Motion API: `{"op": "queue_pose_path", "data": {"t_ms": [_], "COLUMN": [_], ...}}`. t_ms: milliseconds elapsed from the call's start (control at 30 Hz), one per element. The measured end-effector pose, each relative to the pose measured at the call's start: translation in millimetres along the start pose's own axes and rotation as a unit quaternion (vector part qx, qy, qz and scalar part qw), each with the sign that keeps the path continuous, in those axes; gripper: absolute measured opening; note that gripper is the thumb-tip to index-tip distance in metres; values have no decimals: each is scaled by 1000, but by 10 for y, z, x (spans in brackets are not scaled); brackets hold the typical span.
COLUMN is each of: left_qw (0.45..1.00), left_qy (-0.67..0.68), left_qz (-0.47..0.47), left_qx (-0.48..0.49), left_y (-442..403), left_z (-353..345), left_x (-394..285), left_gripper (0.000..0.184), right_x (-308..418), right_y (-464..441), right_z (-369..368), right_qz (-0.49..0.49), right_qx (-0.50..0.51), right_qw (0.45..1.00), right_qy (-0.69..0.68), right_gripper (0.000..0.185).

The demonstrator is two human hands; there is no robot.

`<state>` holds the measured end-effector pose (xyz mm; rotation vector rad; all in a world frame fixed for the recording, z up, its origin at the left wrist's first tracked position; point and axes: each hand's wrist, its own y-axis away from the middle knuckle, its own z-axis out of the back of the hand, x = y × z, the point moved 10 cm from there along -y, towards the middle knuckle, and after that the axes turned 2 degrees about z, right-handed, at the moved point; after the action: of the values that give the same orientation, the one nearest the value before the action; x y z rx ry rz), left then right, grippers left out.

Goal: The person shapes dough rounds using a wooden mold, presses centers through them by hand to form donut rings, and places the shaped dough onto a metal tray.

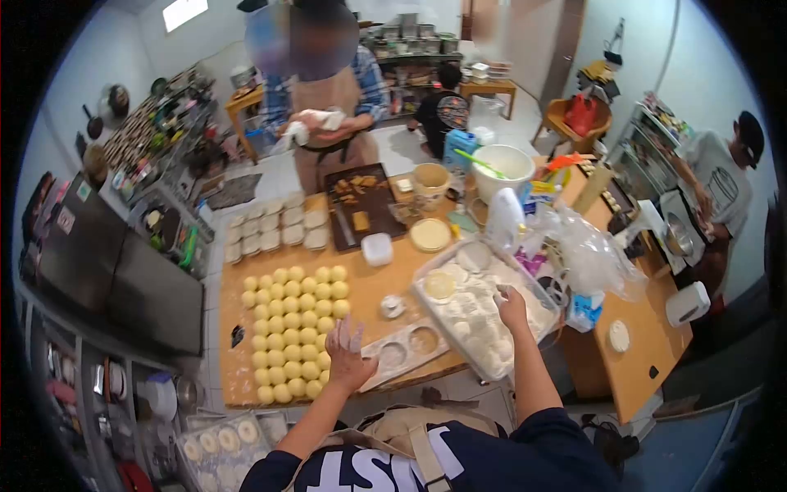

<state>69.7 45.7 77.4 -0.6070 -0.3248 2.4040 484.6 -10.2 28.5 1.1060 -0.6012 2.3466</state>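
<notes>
My left hand (350, 361), fingers apart and floury, is at the left end of a pale mould board (403, 353) with round hollows. Just left of it, rows of yellow dough balls (291, 328) cover the wooden table (238, 377). My right hand (511, 308) is over a large plastic tub (489, 366) of white flour, its fingers bent together; what they hold, if anything, is too small to make out. Floury lumps (467, 316) and a round yellowish piece (439, 284) lie in the flour. A small white object (393, 307) stands between the balls and the tub.
Beyond the dough are wrapped blocks (270, 225), a dark tray (343, 234) and a white container (377, 249). Bottles, a white bucket (503, 172) and plastic bags (590, 254) crowd the back right. One person (332, 139) stands across the table; another (717, 180) works at right.
</notes>
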Motion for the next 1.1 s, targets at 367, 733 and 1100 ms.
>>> {"op": "queue_pose_path", "data": {"t_ms": [367,733,1100], "left_qw": [905,888,876], "left_qy": [-141,-181,-184], "left_qz": [108,136,124], "left_qx": [385,399,428], "left_y": [50,50,150], "left_z": [-1292,-1298,-1316], "left_x": [-216,-207,-117], "left_gripper": [101,99,103], "right_x": [-1048,-621,-800], "right_y": [-657,-926,-997], "right_z": [-437,-466,-366], "right_qz": [-14,80,116], "right_qx": [163,302,309], "right_qw": [973,945,926], "right_qy": [161,99,181], "right_gripper": [38,28,43]}}
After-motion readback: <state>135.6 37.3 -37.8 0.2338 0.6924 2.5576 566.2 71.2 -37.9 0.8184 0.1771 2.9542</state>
